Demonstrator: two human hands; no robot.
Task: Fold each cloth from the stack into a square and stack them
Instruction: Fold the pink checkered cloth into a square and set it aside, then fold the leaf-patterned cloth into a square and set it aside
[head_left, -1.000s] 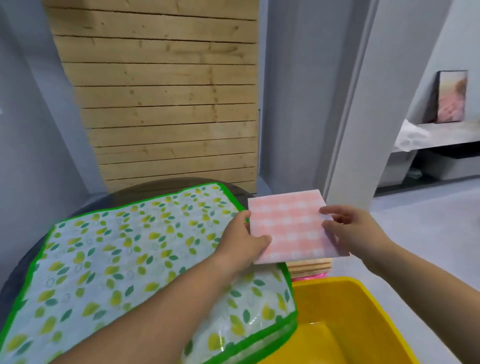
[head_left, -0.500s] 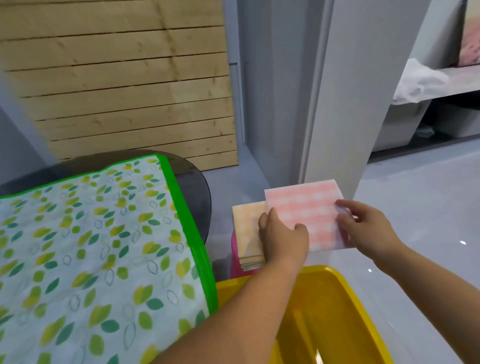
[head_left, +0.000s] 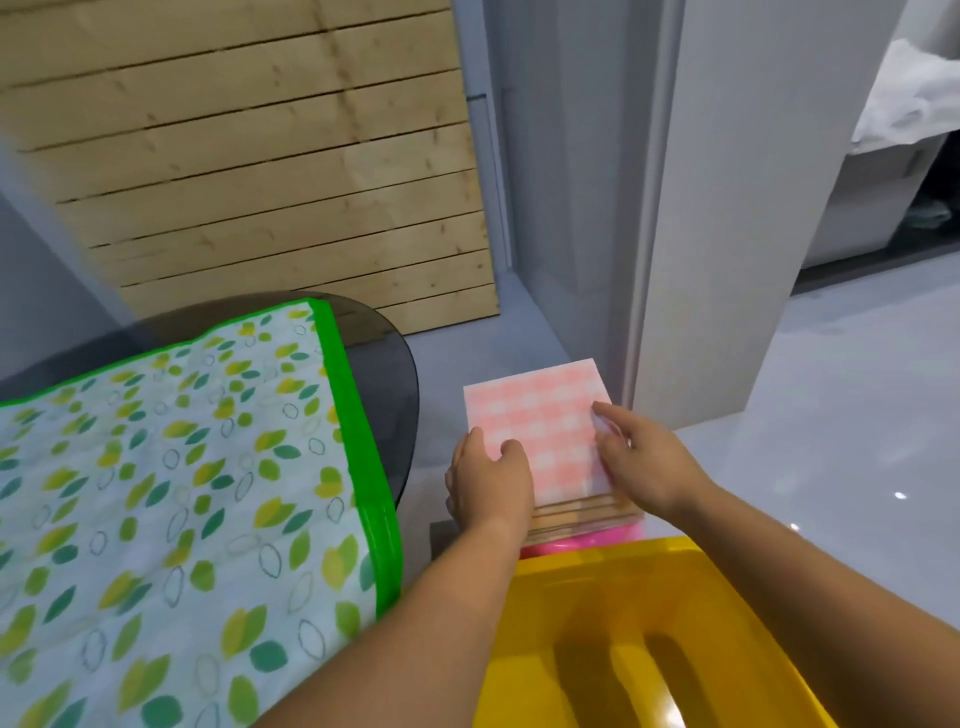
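A pink checked cloth (head_left: 540, 421), folded into a square, lies on top of a stack of folded cloths (head_left: 587, 514) that sits on a pink stool (head_left: 582, 540) right of the table. My left hand (head_left: 488, 483) holds the cloth's near left edge, fingers on top and thumb beside it. At the right edge, my right hand (head_left: 644, 462) rests with its fingers on the cloth. Most of the stack is hidden under the pink cloth and my hands.
A leaf-print mat with a green border (head_left: 171, 478) covers a dark round table (head_left: 395, 374) at the left. A yellow plastic tub (head_left: 623, 644) stands just in front of the stool. Grey wall corner and wooden slats rise behind.
Both hands carried the pink cloth from above the table to the right and down onto the stack on the stool. It now lies square over the orange cloth beneath.
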